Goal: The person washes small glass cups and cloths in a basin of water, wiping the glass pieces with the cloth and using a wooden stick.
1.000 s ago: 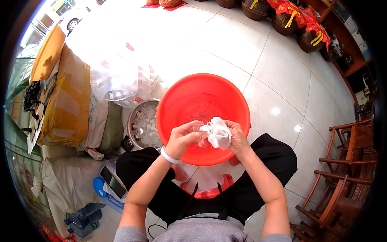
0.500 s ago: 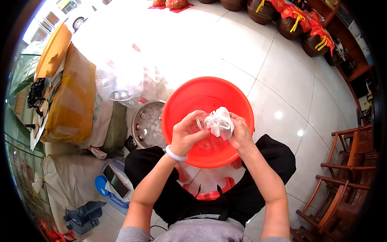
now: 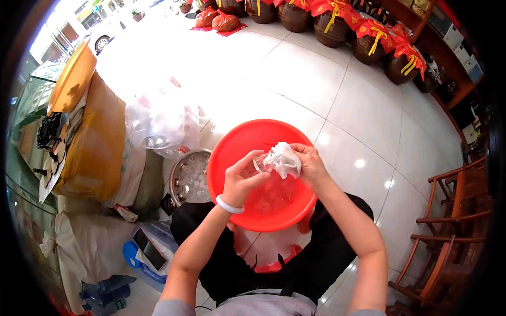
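My left hand (image 3: 238,183) is closed on a small clear glass (image 3: 260,164), its thumb and fingers on either side of the wall. In my right hand (image 3: 311,167) is a bunched white cloth (image 3: 285,160), pressed against the mouth of the glass; whether it reaches inside I cannot tell. Both hands are above a large red basin (image 3: 226,147) that stands between my knees. Clear pieces lie in the basin's bottom, too blurred to make out. Left of it, a round metal bowl (image 3: 177,181) holds several clear glass-like pieces.
To the left are a taped cardboard box (image 3: 95,147), plastic bags (image 3: 158,121), sacks and a phone (image 3: 149,248). Brown jars (image 3: 331,30) with red cloth covers line the back. Wooden chairs (image 3: 453,221) stand at right on the tiled floor (image 3: 369,131).
The camera view has tilted up, so the basin sits lower and more jars show at the back. My hands keep their hold on the glass and the cloth, with only a slight shift.
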`<action>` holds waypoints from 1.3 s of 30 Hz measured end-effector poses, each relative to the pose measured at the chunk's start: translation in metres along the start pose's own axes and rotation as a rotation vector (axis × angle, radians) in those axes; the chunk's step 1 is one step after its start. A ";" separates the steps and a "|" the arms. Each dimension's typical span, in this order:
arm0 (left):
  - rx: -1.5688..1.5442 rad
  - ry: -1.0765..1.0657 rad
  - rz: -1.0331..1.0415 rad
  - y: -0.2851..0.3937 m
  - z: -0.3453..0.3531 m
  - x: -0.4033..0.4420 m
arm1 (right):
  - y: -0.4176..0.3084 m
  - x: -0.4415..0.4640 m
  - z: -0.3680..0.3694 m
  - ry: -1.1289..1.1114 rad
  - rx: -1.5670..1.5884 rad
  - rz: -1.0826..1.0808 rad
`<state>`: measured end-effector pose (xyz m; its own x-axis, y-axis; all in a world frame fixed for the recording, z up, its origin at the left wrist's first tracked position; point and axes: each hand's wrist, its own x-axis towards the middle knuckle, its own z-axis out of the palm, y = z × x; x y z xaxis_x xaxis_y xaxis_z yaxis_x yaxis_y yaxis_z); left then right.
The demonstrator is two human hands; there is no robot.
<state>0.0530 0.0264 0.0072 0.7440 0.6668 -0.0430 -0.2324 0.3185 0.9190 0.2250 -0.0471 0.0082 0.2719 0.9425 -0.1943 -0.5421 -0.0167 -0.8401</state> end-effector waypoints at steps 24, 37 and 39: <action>0.239 0.137 0.331 -0.009 0.007 0.004 | 0.007 0.018 0.008 0.034 0.057 -0.091; -0.409 -0.104 -0.145 -0.005 -0.021 0.009 | 0.007 0.029 0.009 -0.043 0.138 -0.008; -0.273 -0.035 -0.079 -0.006 -0.012 0.006 | 0.010 0.031 0.007 -0.005 0.152 -0.041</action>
<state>0.0518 0.0367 -0.0033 0.7865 0.6107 -0.0919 -0.3296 0.5409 0.7738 0.2230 -0.0154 -0.0026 0.2925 0.9431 -0.1581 -0.6448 0.0724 -0.7609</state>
